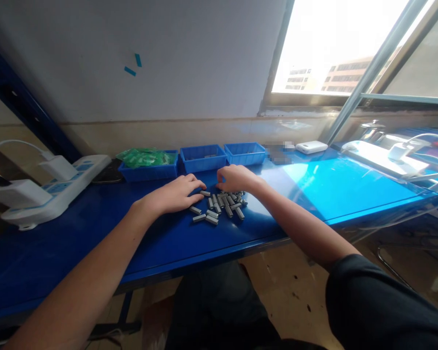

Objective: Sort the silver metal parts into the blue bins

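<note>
A loose pile of several small grey metal pieces (221, 206) lies on the blue table (314, 194), just in front of both hands. My left hand (177, 193) rests on the table at the pile's left edge, fingers curled and pinched at one grey piece by its fingertips. My right hand (235, 178) sits at the pile's far side, fingers curled down onto the pieces. What either hand holds under its fingers is hidden.
Three blue bins stand along the wall: one with green packets (148, 165), a middle one (203, 158), a right one (245, 152). A white power strip (54, 189) with plugs lies at left. White devices (311, 147) and cables sit by the window at right.
</note>
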